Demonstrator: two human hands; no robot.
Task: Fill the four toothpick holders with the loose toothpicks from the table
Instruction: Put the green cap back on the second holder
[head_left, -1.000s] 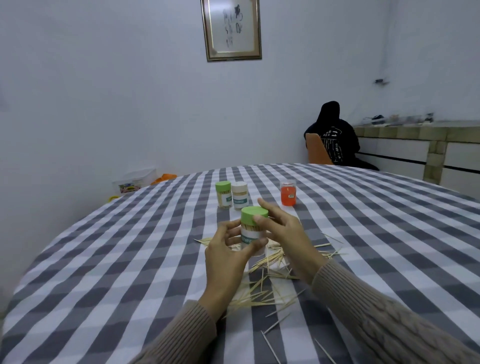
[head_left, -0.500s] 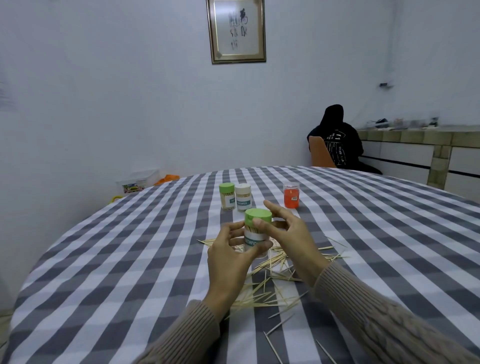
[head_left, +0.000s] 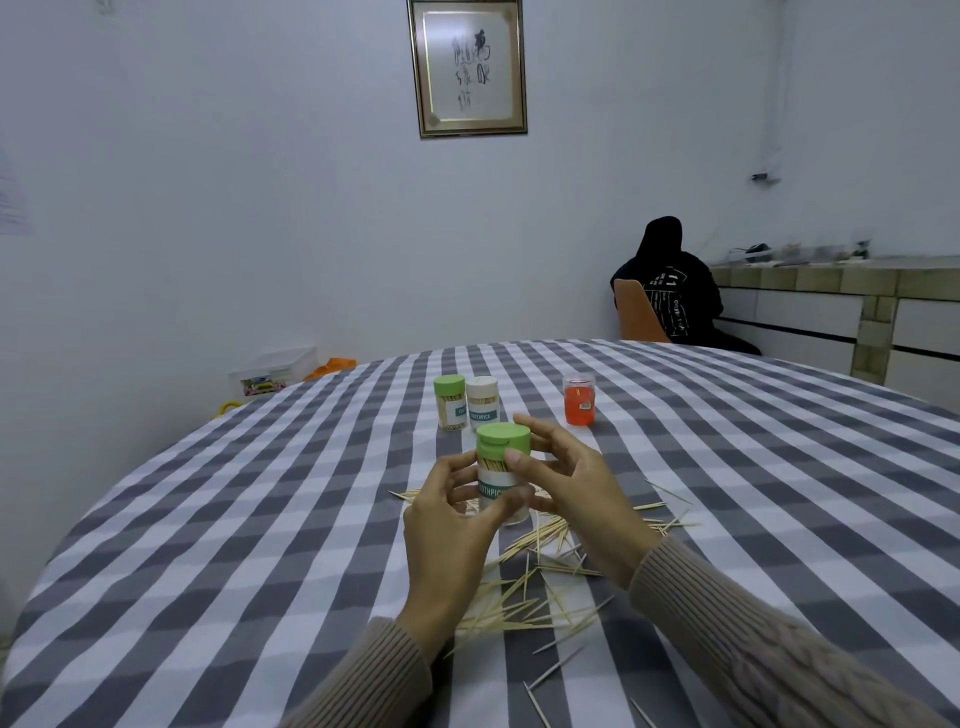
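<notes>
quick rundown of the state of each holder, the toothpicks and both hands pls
held green-lidded holder: upright, lid on, toothpicks inside
far green-lidded holder: standing, lid on, toothpicks inside
white-lidded holder: standing, lid on
orange holder: standing apart to the right, lid state unclear
loose toothpicks: scattered on the checked tablecloth
left hand: grips the held holder's body
right hand: fingers curled at the holder's lid

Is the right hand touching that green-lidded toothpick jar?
Touching: the head view shows the right hand with its thumb against the green-lidded toothpick jar.
</notes>
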